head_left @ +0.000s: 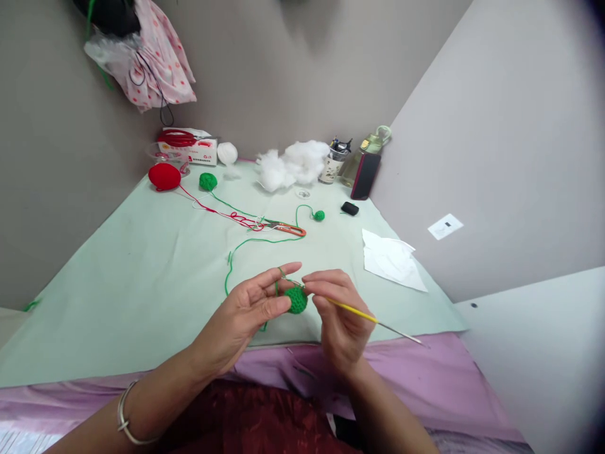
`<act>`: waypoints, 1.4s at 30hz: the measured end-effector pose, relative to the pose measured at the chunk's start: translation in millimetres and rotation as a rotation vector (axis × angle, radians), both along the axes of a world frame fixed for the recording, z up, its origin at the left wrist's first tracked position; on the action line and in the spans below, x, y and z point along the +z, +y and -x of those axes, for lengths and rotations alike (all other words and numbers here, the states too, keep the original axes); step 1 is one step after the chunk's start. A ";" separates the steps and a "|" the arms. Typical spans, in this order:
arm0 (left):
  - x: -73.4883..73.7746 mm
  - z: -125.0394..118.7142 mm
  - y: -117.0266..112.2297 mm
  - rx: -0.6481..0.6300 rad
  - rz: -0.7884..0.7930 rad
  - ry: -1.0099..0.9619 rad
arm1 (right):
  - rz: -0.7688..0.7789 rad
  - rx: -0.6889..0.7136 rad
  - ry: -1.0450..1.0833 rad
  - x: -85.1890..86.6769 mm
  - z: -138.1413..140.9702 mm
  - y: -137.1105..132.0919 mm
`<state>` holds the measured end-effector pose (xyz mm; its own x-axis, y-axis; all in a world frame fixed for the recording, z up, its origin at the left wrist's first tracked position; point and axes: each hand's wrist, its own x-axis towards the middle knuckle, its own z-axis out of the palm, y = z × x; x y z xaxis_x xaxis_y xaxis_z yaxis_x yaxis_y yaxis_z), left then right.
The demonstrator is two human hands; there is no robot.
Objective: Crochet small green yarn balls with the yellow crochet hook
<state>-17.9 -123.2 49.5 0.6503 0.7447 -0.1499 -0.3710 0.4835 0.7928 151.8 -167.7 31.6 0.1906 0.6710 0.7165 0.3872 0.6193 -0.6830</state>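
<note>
Green crochet [297,301], yellow hook handle [354,310].

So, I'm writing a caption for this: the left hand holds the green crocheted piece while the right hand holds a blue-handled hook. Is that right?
Not quite: the hook is yellow-handled, not blue-handled, as the head view shows. The rest stands: the left hand holds the green crocheted piece, and the right hand holds the hook.

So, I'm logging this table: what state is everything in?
Green crochet piece: rounded, in left grip
Crochet hook: in right grip
Red yarn ball: partly unwound
Green yarn ball: partly unwound
Small green ball: strand attached
Snips: lying; blades unclear
Stuffing: loose
Phone: propped upright
Pen cup: filled
Paper: creased
Bottle: standing
</note>
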 end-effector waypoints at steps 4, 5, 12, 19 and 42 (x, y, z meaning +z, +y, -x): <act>0.3 7.2 4.3 0.005 -0.030 0.033 | 0.120 0.094 0.259 6.7 -8.0 2.3; -0.4 8.7 5.2 0.005 -0.035 0.041 | 0.160 0.110 0.318 7.1 -9.8 3.6; -4.2 6.6 7.5 -0.010 -0.111 0.066 | 0.258 0.292 0.428 9.0 -6.6 10.1; -0.7 6.5 8.2 0.013 -0.175 0.214 | 0.230 0.239 0.190 5.7 -3.5 6.4; 9.7 12.6 13.3 -0.003 -0.537 0.389 | 0.413 0.447 0.083 28.4 -24.7 6.0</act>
<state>-30.5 -109.9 59.3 0.6259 0.7797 0.0175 -0.0083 -0.0157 0.9998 176.5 -161.7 60.0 -0.1298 0.9179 0.3749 0.0865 0.3872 -0.9179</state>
